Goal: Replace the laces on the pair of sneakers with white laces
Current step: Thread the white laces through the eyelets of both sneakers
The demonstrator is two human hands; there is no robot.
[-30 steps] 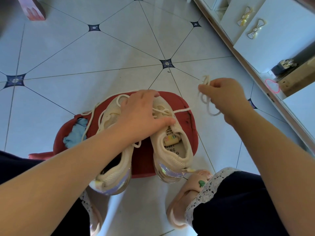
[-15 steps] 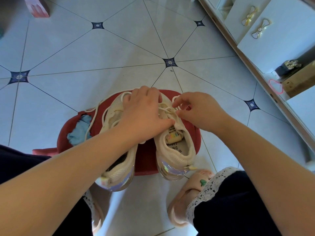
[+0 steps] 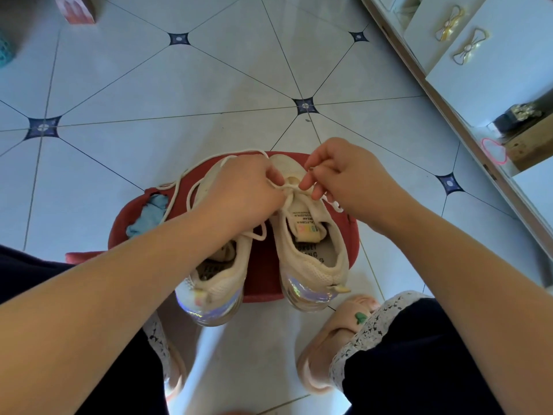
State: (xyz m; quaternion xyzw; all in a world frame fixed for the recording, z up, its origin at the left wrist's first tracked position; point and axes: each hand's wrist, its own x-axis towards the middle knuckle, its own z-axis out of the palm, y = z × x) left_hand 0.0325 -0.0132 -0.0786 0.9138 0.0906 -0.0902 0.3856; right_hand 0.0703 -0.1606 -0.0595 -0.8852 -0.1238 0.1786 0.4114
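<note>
On the red stool (image 3: 261, 274) sit two small cream sneakers side by side, heels toward the person and toes away. Both are knit mesh with shiny, rainbow-tinted soles at the heel. The left sneaker (image 3: 216, 272) is partly covered by the person's forearm, and its printed insole shows. The right sneaker (image 3: 312, 250) has its tongue folded up, showing a label with small lettering.

A cream-white lace (image 3: 177, 191) is threaded at the top of the right sneaker. It loops loosely over the left sneaker and trails across the far left part of the stool. The left hand (image 3: 242, 190) is curled tight above the stool, gripping the lace where it crosses the right sneaker's tongue. The right hand (image 3: 344, 178), just beside it, pinches the same lace between thumb and forefinger, and a bit of lace shows beneath its palm.

A blue cloth (image 3: 148, 215) lies on the stool's left edge. Just below the stool on the tiled floor (image 3: 209, 85) is a pink slipper (image 3: 326, 342) on the person's foot. Well to the right of the stool stands a white cabinet (image 3: 493, 70).
</note>
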